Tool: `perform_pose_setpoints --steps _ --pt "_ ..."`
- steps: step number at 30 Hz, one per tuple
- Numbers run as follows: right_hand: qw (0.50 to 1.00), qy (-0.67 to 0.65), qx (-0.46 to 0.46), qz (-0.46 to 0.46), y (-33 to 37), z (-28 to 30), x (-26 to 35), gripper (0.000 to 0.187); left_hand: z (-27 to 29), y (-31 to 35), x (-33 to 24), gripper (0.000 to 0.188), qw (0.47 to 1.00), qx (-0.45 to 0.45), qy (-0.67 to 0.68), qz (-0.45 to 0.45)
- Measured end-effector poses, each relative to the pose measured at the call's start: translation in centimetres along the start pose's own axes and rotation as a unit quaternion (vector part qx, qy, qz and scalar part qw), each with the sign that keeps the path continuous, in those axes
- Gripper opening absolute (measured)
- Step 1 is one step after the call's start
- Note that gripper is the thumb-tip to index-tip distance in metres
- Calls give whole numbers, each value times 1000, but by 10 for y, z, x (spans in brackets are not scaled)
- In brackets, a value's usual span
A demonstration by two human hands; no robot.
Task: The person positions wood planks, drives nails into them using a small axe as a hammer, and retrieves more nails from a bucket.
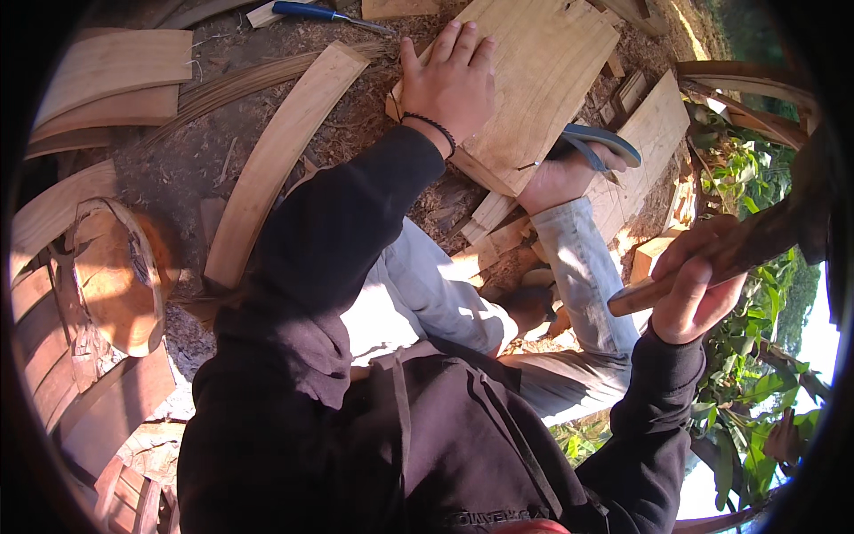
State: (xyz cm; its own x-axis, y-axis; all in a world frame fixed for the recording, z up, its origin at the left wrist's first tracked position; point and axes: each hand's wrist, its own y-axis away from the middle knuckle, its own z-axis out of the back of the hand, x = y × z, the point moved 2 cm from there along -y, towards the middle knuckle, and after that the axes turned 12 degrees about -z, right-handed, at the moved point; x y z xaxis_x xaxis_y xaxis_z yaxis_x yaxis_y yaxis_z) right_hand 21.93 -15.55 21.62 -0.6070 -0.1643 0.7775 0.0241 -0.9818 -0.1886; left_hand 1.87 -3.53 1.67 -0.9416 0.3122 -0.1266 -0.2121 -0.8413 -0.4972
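Observation:
My left hand [454, 84] lies on the corner of a thick, pale wooden block [538, 76], fingers stretched out and thumb apart. A dark braided bracelet circles that wrist. At the block's near edge a thin nail-like piece [527, 166] sticks out. Raised on the right, my right hand [698, 289] is wrapped round the wooden handle of a mallet or hammer [743, 245]. The tool's dark head end reaches the right rim, where its exact shape is hard to make out. My foot in a blue flip-flop [614, 147] is beside the block.
A blue-handled chisel or screwdriver [307, 11] lies at the far left of the block. Curved planks [276, 169] and a cut log [120, 276] are on the left. A flat board [636, 160] lies right of the block, among shavings. Green plants [756, 356] grow at right.

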Motion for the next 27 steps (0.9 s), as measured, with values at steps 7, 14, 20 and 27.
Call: perform_pose_setpoints --steps 7,14,20,27 --pt "925 125 278 -228 15 10 -59 52 0 -2 -9 44 999 28 15 4" --pt "978 64 118 -160 -19 14 -68 42 4 -2 0 45 999 -13 0 31" --pt "924 268 222 -157 18 -18 -92 45 7 -6 -4 47 997 -12 50 54" --pt "967 -94 141 -190 -6 8 -23 56 -2 1 7 44 998 -43 12 50"
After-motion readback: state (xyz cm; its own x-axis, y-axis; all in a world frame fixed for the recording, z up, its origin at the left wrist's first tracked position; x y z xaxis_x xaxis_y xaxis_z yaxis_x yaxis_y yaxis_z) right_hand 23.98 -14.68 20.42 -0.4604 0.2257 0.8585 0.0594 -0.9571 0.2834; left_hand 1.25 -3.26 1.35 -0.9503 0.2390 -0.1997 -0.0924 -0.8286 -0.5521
